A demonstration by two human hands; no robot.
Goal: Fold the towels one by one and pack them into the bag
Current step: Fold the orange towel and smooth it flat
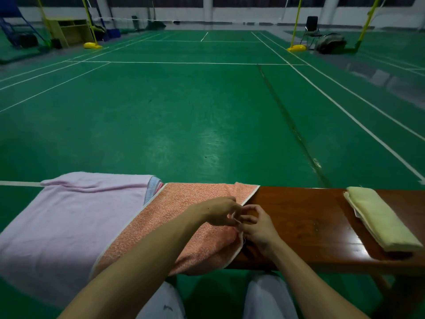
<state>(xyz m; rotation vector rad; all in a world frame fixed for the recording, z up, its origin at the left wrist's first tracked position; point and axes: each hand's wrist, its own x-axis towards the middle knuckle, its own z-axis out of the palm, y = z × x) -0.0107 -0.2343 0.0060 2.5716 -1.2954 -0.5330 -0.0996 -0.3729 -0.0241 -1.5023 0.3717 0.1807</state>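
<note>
An orange-pink towel [184, 217] with a white border lies spread over the brown wooden bench [305, 222]. My left hand [220, 211] and my right hand [256, 227] meet at the towel's right edge, and both pinch that white hem with curled fingers. A pale lilac towel [69, 222] is spread over the bench's left part, with other coloured cloth peeking out beneath it [154, 185]. A folded yellow-green towel [379, 219] rests on the bench at the right. No bag is in view.
The bench stands on a green badminton court floor [184, 107] with white lines. Yellow net posts [296, 31], a chair [311, 26] and a dark bag-like heap [331, 42] are far off at the back right. My knees in light trousers [266, 295] sit below the bench.
</note>
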